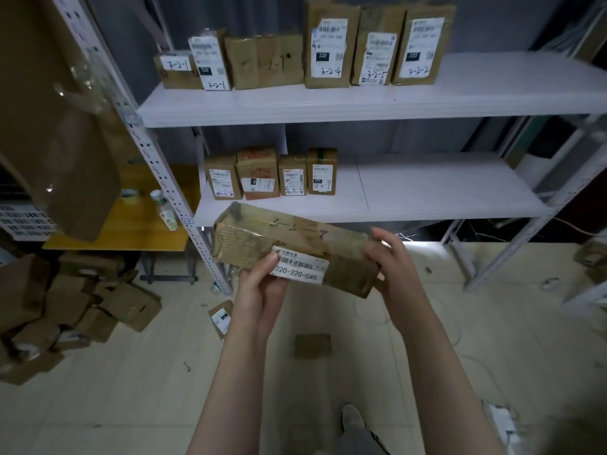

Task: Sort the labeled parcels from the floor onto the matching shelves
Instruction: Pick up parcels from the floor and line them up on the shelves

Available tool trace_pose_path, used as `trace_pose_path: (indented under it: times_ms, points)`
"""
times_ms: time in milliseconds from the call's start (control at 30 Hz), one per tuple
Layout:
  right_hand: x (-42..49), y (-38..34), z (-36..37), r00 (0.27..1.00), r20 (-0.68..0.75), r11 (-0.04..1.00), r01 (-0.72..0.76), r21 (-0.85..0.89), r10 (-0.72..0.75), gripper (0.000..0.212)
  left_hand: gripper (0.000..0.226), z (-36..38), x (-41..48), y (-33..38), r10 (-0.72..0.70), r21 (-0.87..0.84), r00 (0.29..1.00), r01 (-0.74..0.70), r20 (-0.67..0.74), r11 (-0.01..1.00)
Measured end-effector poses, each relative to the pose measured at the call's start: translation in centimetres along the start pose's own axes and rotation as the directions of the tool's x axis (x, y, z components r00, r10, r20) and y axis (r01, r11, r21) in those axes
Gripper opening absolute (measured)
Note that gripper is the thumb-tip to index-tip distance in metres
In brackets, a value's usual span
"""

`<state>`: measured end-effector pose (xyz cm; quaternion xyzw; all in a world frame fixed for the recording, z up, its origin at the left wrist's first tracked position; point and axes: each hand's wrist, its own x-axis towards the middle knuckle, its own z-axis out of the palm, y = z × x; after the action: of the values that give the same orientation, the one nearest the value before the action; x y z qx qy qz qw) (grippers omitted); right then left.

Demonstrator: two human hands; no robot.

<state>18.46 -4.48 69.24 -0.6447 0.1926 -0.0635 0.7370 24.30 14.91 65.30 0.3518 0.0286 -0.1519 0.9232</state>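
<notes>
both hands on the parcel (295, 239), dead centre of the frame, held up in front of the lower shelf (427, 192). left hand (261, 290) grips its near edge from below, thumb (271, 261) pressed flat on the white label (300, 269), other fingers hidden under it. right hand (392, 267) clamps the right end, fingers curled round it. "3-3-8" is scrawled on top. four boxes (259, 174) stand on that shelf, left of centre.

A yellow table (131, 231) is sitting left of the left hand (259, 290), pale floor (131, 405) is lying beneath, grey wall (492, 24) is standing beyond.
</notes>
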Motion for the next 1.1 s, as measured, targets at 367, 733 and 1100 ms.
trace_pose_path:
  times_ms: [367, 733, 1100]
  points:
    - [-1.5, -1.6, -0.9, 0.994, 0.017, 0.994, -0.107, 0.025, 0.107, 0.041, 0.044, -0.7, -2.5, 0.6, 0.008, 0.253, 0.993, 0.023, -0.121, 0.967]
    - [-2.4, -3.1, 0.5, 0.998, 0.062, 0.995, -0.011, 0.103, 0.005, 0.058, 0.027, 1.1, -4.3, 3.4, 0.081, 0.259, 0.953, -0.003, -0.292, 0.966]
    - [-1.7, -2.5, 0.6, 0.992, -0.023, 0.992, -0.123, 0.01, 0.123, 0.035, 0.064, -0.1, -5.4, 5.3, 0.01, 0.28, 0.972, 0.058, -0.237, 0.958]
